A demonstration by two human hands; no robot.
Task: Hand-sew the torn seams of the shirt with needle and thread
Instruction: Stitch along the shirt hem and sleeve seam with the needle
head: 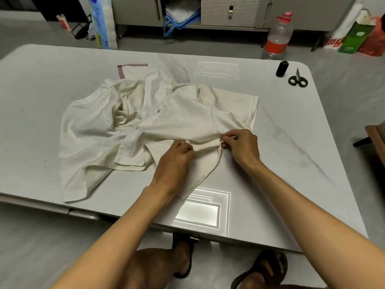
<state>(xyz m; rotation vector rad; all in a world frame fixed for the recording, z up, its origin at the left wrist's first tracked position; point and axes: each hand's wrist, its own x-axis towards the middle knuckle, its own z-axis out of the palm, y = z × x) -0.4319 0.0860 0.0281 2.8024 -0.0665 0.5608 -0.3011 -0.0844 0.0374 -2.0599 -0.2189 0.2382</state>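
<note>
A cream short-sleeved shirt (158,119) lies crumpled on the grey table (41,97), buttons facing up. My left hand (175,163) pinches a fold of the shirt's near edge. My right hand (241,147) pinches a thin needle (219,132) that sticks up and to the left out of the cloth beside that fold. A dark thread (250,182) trails over the table below my right wrist. The spool of black thread (282,68) stands at the table's far right corner.
Small black-handled scissors (298,79) lie right of the spool. A plastic bottle (277,36) with a red label, bags and cabinets stand on the floor beyond the table. A wooden chair edge (375,138) shows at right. My sandalled feet are under the near edge.
</note>
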